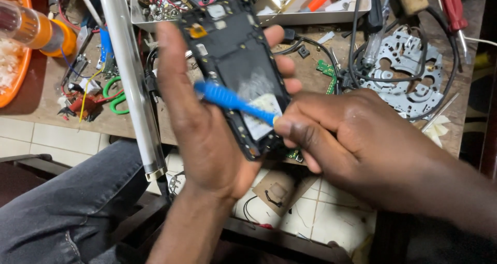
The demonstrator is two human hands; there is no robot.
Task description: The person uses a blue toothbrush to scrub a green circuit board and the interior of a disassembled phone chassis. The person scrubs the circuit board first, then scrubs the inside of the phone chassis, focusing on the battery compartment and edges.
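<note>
Phone [235, 62] back already off, gripped in left hand [202, 134]; right hand [352, 134] pinches blue pry tool [233, 101] at white residue, adhesive partly left.

My left hand [207, 124] and right hand [357, 134] work above the bench edge, over open tiled floor [321, 217] where I have free room below. Ahead, the bench [305, 72] is crowded: a metal tray [316, 16] of parts, tangled black cables [362, 46] and a grey metal plate [409, 77]. A white tube [129, 77] bars my left; my knee [77, 202] sits beneath it.
</note>
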